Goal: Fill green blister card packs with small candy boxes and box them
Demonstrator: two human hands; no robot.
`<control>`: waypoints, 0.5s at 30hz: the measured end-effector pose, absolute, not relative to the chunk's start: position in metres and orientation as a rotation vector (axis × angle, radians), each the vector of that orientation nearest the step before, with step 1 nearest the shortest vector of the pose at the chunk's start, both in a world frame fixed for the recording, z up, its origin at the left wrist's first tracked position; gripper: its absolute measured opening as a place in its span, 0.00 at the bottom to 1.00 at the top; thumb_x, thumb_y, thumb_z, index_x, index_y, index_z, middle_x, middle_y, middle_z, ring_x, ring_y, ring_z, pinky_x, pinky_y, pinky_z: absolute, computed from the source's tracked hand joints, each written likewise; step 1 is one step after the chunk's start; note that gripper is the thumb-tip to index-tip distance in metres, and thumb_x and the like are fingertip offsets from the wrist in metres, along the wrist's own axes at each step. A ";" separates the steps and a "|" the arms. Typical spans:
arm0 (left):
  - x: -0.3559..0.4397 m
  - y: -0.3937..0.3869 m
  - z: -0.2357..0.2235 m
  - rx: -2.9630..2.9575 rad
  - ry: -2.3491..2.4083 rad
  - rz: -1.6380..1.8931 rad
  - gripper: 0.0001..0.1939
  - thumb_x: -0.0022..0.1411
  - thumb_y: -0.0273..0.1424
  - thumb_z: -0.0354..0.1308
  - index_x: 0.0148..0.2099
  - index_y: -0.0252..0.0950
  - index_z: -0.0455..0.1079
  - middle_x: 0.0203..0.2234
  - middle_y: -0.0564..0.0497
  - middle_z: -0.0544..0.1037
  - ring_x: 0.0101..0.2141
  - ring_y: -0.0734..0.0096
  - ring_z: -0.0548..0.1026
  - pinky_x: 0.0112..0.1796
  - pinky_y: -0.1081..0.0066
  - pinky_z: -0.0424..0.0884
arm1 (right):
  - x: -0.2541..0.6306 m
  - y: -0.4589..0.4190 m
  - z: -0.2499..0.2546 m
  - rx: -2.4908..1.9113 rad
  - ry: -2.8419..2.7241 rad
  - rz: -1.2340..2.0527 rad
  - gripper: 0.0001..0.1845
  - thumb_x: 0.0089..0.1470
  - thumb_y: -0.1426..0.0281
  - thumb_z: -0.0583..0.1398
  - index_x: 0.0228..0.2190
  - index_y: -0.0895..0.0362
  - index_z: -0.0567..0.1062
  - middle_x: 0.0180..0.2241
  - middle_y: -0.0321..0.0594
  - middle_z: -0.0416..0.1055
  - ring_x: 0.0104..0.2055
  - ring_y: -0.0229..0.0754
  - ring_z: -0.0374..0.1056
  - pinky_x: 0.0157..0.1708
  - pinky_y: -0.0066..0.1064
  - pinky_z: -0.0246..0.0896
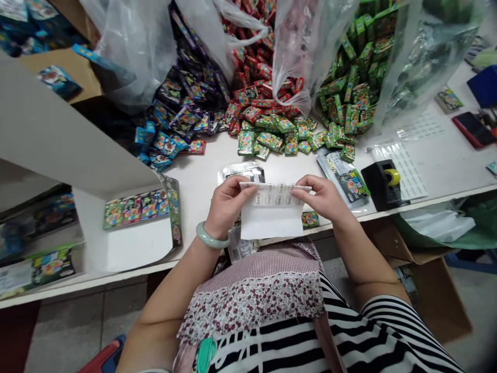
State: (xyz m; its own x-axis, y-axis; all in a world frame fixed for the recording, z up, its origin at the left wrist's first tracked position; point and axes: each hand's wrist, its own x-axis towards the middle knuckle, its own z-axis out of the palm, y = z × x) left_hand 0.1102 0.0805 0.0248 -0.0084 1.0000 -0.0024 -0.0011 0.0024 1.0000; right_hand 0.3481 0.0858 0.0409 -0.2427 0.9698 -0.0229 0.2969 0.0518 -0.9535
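Note:
Between my two hands is a white sheet of round stickers (272,220), folded or bent near its top, with rows of printed circles along the upper part. My left hand (229,203) pinches its left edge between thumb and fingers. On the right edge, my right hand (320,197) grips it the same way. Behind the sheet, a clear plastic package (240,169) is partly hidden. A small green box (310,219) shows just below my right hand. Right of that hand lies a flat pack with a dark printed card (349,181).
Plastic bags spill purple boxes (186,111), red boxes (256,98) and green boxes (349,103) across the table's back. A black tape dispenser (382,184) and a phone (474,129) are at right. At left, an open white carton (135,246) holds a row of small boxes.

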 end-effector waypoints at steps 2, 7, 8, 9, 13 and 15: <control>0.111 0.082 0.022 1.199 1.214 1.214 0.12 0.51 0.38 0.70 0.32 0.38 0.72 0.24 0.55 0.72 0.26 0.76 0.68 0.29 0.74 0.66 | 0.350 0.086 0.041 -1.282 -1.662 1.220 0.14 0.52 0.59 0.63 0.25 0.56 0.74 0.24 0.34 0.71 0.28 0.35 0.63 0.29 0.30 0.57; 0.114 0.084 0.023 1.176 1.181 1.173 0.12 0.49 0.37 0.71 0.31 0.37 0.73 0.23 0.55 0.72 0.25 0.76 0.68 0.28 0.74 0.66 | 0.355 0.087 0.037 -1.313 -1.595 1.245 0.15 0.48 0.58 0.65 0.25 0.57 0.74 0.24 0.34 0.70 0.27 0.34 0.61 0.27 0.29 0.56; 0.115 0.084 0.024 1.161 1.175 1.161 0.13 0.49 0.37 0.71 0.32 0.37 0.73 0.24 0.55 0.73 0.25 0.76 0.68 0.28 0.74 0.66 | 0.356 0.087 0.035 -1.323 -1.564 1.251 0.15 0.47 0.57 0.66 0.25 0.57 0.73 0.24 0.34 0.70 0.27 0.34 0.61 0.27 0.28 0.56; 0.116 0.085 0.025 1.145 1.169 1.154 0.13 0.48 0.37 0.71 0.32 0.37 0.73 0.24 0.54 0.73 0.25 0.75 0.69 0.28 0.74 0.67 | 0.357 0.087 0.034 -1.328 -1.538 1.258 0.16 0.47 0.57 0.66 0.25 0.57 0.73 0.24 0.33 0.70 0.27 0.34 0.61 0.27 0.28 0.57; 0.120 0.085 0.028 1.134 1.155 1.142 0.12 0.48 0.36 0.71 0.33 0.38 0.74 0.26 0.54 0.75 0.26 0.75 0.70 0.28 0.74 0.67 | 0.359 0.090 0.034 -1.286 -1.551 1.284 0.16 0.46 0.57 0.68 0.29 0.57 0.74 0.28 0.35 0.72 0.30 0.36 0.65 0.31 0.30 0.61; 0.121 0.085 0.028 1.153 1.156 1.129 0.11 0.49 0.35 0.71 0.32 0.38 0.74 0.26 0.54 0.75 0.27 0.75 0.70 0.28 0.74 0.67 | 0.360 0.091 0.036 -1.243 -1.612 1.272 0.15 0.45 0.60 0.68 0.32 0.57 0.75 0.31 0.37 0.74 0.33 0.38 0.67 0.36 0.32 0.64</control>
